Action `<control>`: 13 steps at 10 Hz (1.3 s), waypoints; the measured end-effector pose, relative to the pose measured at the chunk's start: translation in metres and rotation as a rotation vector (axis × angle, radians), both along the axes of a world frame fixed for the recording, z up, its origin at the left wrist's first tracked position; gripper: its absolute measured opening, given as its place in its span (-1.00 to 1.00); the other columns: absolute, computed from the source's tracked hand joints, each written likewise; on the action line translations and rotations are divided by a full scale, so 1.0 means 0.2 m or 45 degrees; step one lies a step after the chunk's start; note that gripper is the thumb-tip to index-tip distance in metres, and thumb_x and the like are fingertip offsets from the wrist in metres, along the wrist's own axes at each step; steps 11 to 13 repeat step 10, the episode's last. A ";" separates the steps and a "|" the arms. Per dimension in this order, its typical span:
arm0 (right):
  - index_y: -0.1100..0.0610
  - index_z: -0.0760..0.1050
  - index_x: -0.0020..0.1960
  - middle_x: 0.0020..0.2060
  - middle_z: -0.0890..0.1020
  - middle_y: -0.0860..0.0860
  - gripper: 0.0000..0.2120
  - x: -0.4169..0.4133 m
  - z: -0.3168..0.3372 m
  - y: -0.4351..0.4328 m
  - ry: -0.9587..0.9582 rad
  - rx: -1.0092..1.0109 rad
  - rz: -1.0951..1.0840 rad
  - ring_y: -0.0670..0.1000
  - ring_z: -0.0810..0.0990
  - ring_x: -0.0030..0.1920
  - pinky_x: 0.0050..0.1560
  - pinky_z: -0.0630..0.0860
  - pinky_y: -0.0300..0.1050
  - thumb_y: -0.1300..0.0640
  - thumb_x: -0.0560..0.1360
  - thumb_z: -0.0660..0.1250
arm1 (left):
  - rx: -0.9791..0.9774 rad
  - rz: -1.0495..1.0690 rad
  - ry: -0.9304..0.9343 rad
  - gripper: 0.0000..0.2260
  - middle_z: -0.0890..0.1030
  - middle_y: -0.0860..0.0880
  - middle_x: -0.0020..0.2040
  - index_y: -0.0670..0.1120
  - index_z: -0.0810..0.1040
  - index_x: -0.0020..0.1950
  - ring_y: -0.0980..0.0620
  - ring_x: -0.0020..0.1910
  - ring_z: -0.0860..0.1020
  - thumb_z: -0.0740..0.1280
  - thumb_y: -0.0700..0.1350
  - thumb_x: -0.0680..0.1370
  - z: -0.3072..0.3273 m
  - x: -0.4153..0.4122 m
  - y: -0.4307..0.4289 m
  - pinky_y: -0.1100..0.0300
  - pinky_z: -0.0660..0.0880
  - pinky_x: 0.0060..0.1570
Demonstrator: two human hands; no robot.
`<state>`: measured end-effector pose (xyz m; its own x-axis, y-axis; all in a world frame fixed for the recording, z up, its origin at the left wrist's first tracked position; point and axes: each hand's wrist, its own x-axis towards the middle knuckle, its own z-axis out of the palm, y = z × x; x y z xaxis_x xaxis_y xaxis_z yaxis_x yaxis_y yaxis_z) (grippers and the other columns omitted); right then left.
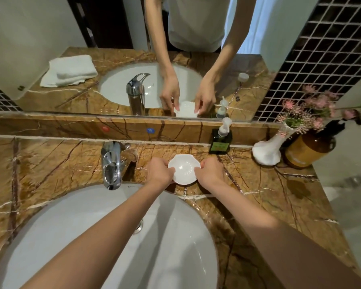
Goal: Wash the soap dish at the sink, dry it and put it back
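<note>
A small white scalloped soap dish [184, 168] sits upright over the brown marble counter [56, 165], just behind the right rim of the white sink [104, 232]. My left hand [158, 171] grips its left edge and my right hand [208, 171] grips its right edge. Nothing lies in the dish. I cannot tell whether it rests on the counter or is held just above it. The chrome tap [111, 163] stands to the left of my hands, and no water runs from it.
A dark green pump bottle [221, 140] stands behind the dish at the backsplash. A white vase with pink flowers [268, 152] and a brown jar [308, 151] stand at the right. The mirror above reflects a folded white towel [70, 70].
</note>
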<state>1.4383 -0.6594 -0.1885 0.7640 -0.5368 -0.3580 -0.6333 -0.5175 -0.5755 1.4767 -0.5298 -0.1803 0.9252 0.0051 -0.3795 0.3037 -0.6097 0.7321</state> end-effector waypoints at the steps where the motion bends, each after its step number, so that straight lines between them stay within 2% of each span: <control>1: 0.15 0.46 -0.22 -0.14 0.60 0.17 -0.87 0.00 -0.03 0.00 -0.015 0.002 -0.013 0.12 0.55 -0.20 -0.43 0.27 -0.16 0.21 0.49 0.34 | 0.032 -0.007 -0.017 -0.66 0.58 -0.22 0.09 -0.20 0.53 0.22 -0.22 0.06 0.57 0.39 -0.29 0.45 -0.02 0.02 -0.01 -0.11 0.59 -0.02; 2: 0.17 0.49 -0.21 -0.10 0.61 0.19 -0.88 0.01 -0.04 0.00 -0.021 0.000 -0.021 0.13 0.58 -0.16 -0.42 0.28 -0.17 0.22 0.49 0.34 | 0.053 -0.026 -0.068 -0.87 0.58 -0.19 0.00 -0.11 0.55 -0.10 -0.22 0.07 0.53 0.38 -0.32 0.43 -0.03 0.03 -0.01 -0.13 0.58 -0.04; 3: 0.17 0.46 -0.23 -0.11 0.59 0.17 -0.86 0.01 -0.04 0.01 -0.015 -0.025 -0.016 0.10 0.52 -0.20 -0.46 0.23 -0.16 0.22 0.50 0.34 | 0.093 -0.032 -0.099 -0.71 0.57 -0.17 -0.12 -0.04 0.40 -0.37 -0.21 -0.02 0.55 0.36 -0.35 0.42 -0.03 0.03 -0.01 -0.11 0.60 -0.12; 4: 0.19 0.47 -0.17 -0.06 0.59 0.18 -0.90 0.01 -0.05 0.01 -0.006 -0.044 -0.018 0.12 0.54 -0.15 -0.37 0.30 -0.15 0.21 0.51 0.33 | 0.130 -0.062 -0.135 -0.74 0.59 -0.17 -0.13 -0.04 0.42 -0.34 -0.18 -0.08 0.57 0.38 -0.33 0.42 -0.03 0.04 -0.02 -0.10 0.61 -0.14; 5: 0.20 0.49 -0.20 -0.12 0.60 0.17 -0.87 0.01 -0.05 0.01 -0.009 -0.050 -0.028 0.11 0.55 -0.20 -0.35 0.38 -0.11 0.21 0.51 0.33 | 0.166 -0.094 -0.167 -0.85 0.59 -0.13 -0.10 -0.08 0.51 -0.21 -0.15 -0.06 0.57 0.40 -0.31 0.42 -0.03 0.04 -0.02 -0.06 0.60 -0.10; 6: 0.21 0.49 -0.24 -0.22 0.58 0.13 -0.84 0.00 -0.06 0.02 -0.024 -0.079 -0.031 0.10 0.55 -0.25 -0.35 0.40 -0.09 0.22 0.51 0.33 | 0.172 -0.109 -0.171 -0.85 0.61 -0.14 -0.14 -0.09 0.52 -0.23 -0.14 -0.12 0.59 0.39 -0.32 0.42 -0.04 0.03 -0.02 -0.05 0.61 -0.15; 7: 0.19 0.47 -0.30 -0.32 0.52 0.09 -0.80 0.00 -0.05 0.02 -0.026 -0.113 -0.033 0.06 0.49 -0.32 -0.44 0.30 -0.14 0.22 0.50 0.33 | 0.148 -0.116 -0.141 -0.81 0.61 -0.15 -0.15 -0.06 0.50 -0.27 -0.15 -0.17 0.62 0.40 -0.31 0.43 -0.04 0.03 -0.01 -0.04 0.63 -0.19; 8: 0.18 0.44 -0.34 -0.37 0.49 0.07 -0.76 -0.01 -0.04 0.02 -0.051 -0.159 -0.021 0.06 0.47 -0.34 -0.46 0.28 -0.13 0.22 0.50 0.33 | 0.164 -0.164 -0.156 -0.94 0.63 -0.16 -0.14 -0.13 0.58 -0.11 -0.15 -0.22 0.63 0.40 -0.26 0.46 -0.05 0.03 0.00 -0.04 0.63 -0.22; 9: 0.20 0.49 -0.27 -0.29 0.57 0.10 -0.79 -0.03 -0.03 0.03 -0.078 -0.133 0.014 0.10 0.55 -0.24 -0.28 0.51 0.01 0.15 0.52 0.32 | 0.193 -0.224 -0.171 -0.92 0.63 -0.15 -0.21 -0.17 0.60 -0.05 -0.15 -0.28 0.63 0.39 -0.19 0.48 -0.04 0.01 0.01 -0.05 0.63 -0.26; 10: 0.20 0.52 -0.24 -0.29 0.57 0.10 -0.72 -0.06 -0.03 0.02 -0.180 -0.090 0.006 0.13 0.57 -0.21 -0.07 0.54 0.08 0.03 0.54 0.30 | 0.219 -0.257 -0.268 -0.84 0.60 -0.10 -0.32 -0.18 0.58 -0.14 -0.08 -0.34 0.60 0.33 -0.10 0.53 -0.04 -0.01 0.03 -0.01 0.61 -0.30; 13: 0.20 0.52 -0.24 -0.29 0.57 0.10 -0.72 -0.06 -0.03 0.02 -0.180 -0.090 0.006 0.13 0.57 -0.21 -0.07 0.54 0.08 0.03 0.54 0.30 | 0.219 -0.257 -0.268 -0.84 0.60 -0.10 -0.32 -0.18 0.58 -0.14 -0.08 -0.34 0.60 0.33 -0.10 0.53 -0.04 -0.01 0.03 -0.01 0.61 -0.30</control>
